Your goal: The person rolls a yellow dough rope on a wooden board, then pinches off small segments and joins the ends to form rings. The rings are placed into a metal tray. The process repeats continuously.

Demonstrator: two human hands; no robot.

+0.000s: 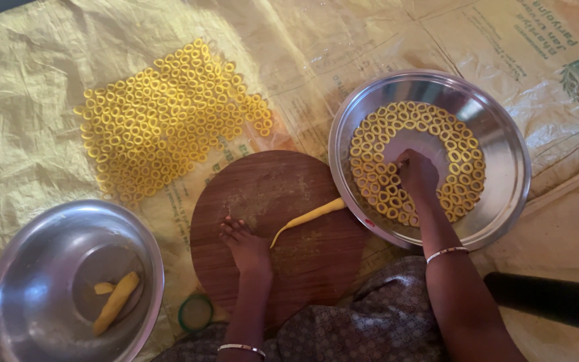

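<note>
A thin yellow dough rope (308, 216) is laid across a round wooden board (279, 231), its tapered end just beside the left hand (246, 247), which is pressed flat on the board with fingers spread. The right hand (417, 173) is set inside a steel plate (504, 161), its fingertips bunched over the bare middle; whether a piece is pinched cannot be told. Yellow dough rings (460, 151) are arranged in a curved band around that hand. More rings (162, 121) are spread on the yellow sheet (21, 134) beyond the board. A steel bowl (41, 248) with a dough piece (116, 302) is placed to the left, a small lid (196, 312) beside it.
</note>
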